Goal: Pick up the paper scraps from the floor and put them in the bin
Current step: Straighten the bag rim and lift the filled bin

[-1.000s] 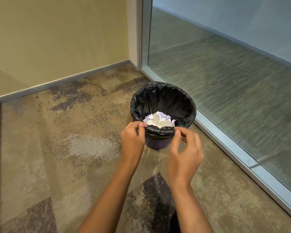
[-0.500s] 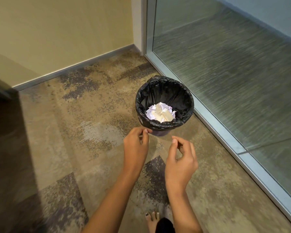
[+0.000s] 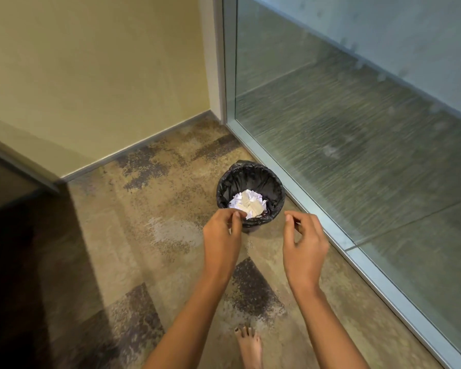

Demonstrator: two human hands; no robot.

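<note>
A small round bin (image 3: 225, 189) lined with a black bag stands on the carpet beside the glass wall. White and cream paper scraps (image 3: 248, 203) lie piled inside it. My left hand (image 3: 221, 238) hovers at the bin's near left rim, fingers curled with thumb and forefinger pinched, nothing visible in them. My right hand (image 3: 304, 246) hangs just right of the bin, fingers loosely curled and apart, holding nothing. No scraps show on the visible carpet.
A glass wall with a metal bottom frame (image 3: 357, 251) runs along the right. A yellow wall with a grey baseboard (image 3: 133, 147) closes the back. A dark shadowed area (image 3: 16, 275) lies at the left. My bare foot (image 3: 249, 347) rests on the patterned carpet below.
Both hands have drawn back from the bin's rim and moved apart. The view has risen, so the bin looks smaller and farther, and my foot has come into view.
</note>
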